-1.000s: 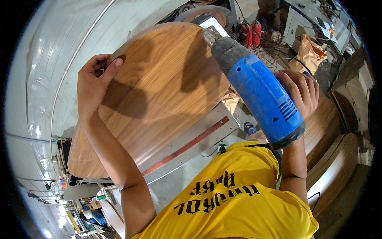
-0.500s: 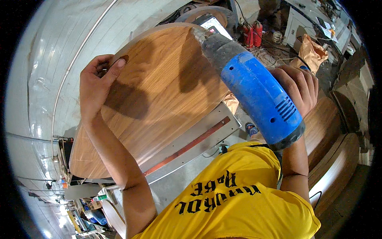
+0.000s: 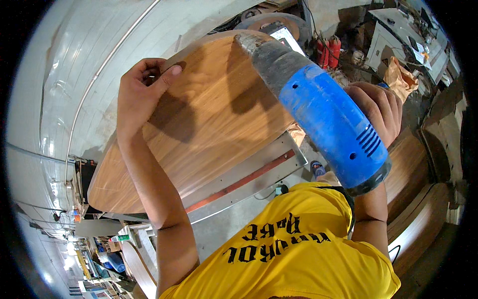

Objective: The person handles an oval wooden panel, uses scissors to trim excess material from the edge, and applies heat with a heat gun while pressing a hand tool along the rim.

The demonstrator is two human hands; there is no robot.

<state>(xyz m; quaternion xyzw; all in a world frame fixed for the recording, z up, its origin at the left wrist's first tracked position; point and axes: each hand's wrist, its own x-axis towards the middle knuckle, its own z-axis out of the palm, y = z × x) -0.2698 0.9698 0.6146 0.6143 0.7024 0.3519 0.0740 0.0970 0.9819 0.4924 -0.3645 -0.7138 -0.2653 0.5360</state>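
Blue heat gun (image 3: 332, 122), gripped by right hand (image 3: 379, 110), now nearer left hand (image 3: 142, 97) pinching board (image 3: 214, 149)

Heat gun (image 3: 336, 122): handle hidden behind its blue body, as are palm and thumb of right hand (image 3: 379, 112). Left hand (image 3: 139, 97): curled fingertips out of sight at wood-grain panel's (image 3: 214, 134) rim. Yellow shirt (image 3: 291, 264) cut by lower edge. Lower-left clutter (image 3: 102, 259) too small to identify.
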